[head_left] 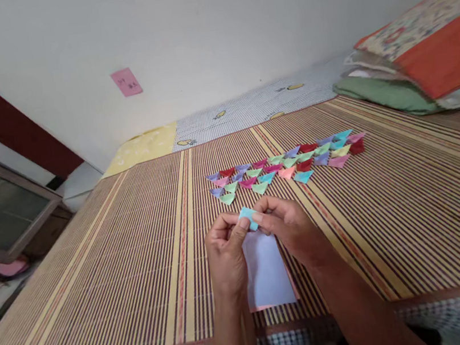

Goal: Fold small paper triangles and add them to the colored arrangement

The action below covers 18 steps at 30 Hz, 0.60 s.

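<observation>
A small light-blue piece of paper is pinched between both hands, above the near middle of the striped mat. My left hand holds its left side between thumb and fingers. On its right side, my right hand grips it the same way. Just below the hands, a stack of paper lies on the mat, pale lavender on top with a pink edge showing. Beyond the hands, several small folded paper pieces in many colours lie in uneven rows.
The striped mat covers a bed against a white wall. Folded bedding and an orange patterned cushion are piled at the back right. A pink note is on the wall. At the left stands a glass-fronted cabinet.
</observation>
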Each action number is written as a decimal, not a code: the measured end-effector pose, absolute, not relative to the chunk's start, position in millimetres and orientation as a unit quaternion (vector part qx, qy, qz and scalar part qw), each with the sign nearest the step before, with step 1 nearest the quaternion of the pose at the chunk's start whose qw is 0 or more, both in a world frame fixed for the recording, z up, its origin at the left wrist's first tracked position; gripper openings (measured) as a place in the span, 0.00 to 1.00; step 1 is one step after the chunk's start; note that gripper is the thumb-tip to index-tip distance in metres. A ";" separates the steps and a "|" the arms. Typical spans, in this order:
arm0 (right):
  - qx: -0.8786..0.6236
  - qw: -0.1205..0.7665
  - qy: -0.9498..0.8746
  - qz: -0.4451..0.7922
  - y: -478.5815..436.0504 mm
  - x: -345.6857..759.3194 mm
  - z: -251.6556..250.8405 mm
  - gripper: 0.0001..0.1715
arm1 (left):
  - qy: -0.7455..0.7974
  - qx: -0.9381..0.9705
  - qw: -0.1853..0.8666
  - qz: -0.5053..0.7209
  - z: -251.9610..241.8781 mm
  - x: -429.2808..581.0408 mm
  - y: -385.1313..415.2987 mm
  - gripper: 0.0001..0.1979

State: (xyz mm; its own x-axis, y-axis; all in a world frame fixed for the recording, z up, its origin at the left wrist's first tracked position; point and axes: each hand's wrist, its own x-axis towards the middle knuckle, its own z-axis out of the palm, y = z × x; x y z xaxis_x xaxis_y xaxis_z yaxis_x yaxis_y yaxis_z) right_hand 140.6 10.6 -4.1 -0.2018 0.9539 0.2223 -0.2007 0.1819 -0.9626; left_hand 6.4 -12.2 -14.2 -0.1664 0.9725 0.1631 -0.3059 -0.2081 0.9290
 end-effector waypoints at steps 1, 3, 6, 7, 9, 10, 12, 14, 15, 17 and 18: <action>-0.343 0.534 -0.552 0.542 10.8 140.5 -4.6 0.13 | 0.397 0.417 0.496 0.650 -13.3 6.1 -12.0 0.09; -0.363 0.522 -0.557 0.535 11.1 142.5 -4.9 0.12 | 0.411 0.419 0.512 0.628 -10.5 3.7 -11.9 0.08; -0.382 0.469 -0.605 0.517 11.3 150.1 -5.4 0.10 | 0.424 0.455 0.528 0.579 -6.5 -3.0 -12.4 0.07; -0.380 0.455 -0.620 0.514 11.5 152.8 -6.0 0.10 | 0.423 0.467 0.530 0.568 -6.0 -5.2 -12.5 0.08; -0.369 0.453 -0.627 0.515 11.9 156.3 -7.9 0.10 | 0.422 0.467 0.530 0.569 -6.4 -7.6 -11.8 0.08; -0.364 0.464 -0.620 0.518 12.1 156.6 -9.0 0.09 | 0.422 0.448 0.525 0.587 -7.2 -7.7 -11.1 0.08; -0.352 0.487 -0.606 0.522 12.2 154.4 -10.2 0.07 | 0.416 0.392 0.518 0.636 -8.9 -5.7 -9.0 0.10; -0.347 0.504 -0.601 0.514 11.1 149.5 -9.0 0.09 | 0.398 0.348 0.531 0.662 -9.7 -1.7 -7.1 0.12; -0.350 0.513 -0.601 0.503 10.0 146.8 -7.3 0.08 | 0.387 0.336 0.545 0.663 -9.7 0.4 -6.4 0.12; -0.362 0.538 -0.605 0.462 7.1 142.0 -2.5 0.04 | 0.363 0.326 0.572 0.660 -9.6 4.1 -5.9 0.13; -0.368 0.550 -0.612 0.433 5.5 140.3 0.1 0.02 | 0.352 0.322 0.581 0.660 -9.6 5.6 -5.9 0.13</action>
State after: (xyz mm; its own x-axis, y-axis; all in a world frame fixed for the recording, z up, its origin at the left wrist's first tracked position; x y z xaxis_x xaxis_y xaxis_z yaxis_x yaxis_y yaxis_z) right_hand 140.3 5.5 0.1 -0.1227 0.9269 0.3547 -0.0255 0.3543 -0.9348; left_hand 5.6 -5.9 -9.6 -0.1188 0.9928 0.0157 -0.5396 -0.0778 0.8383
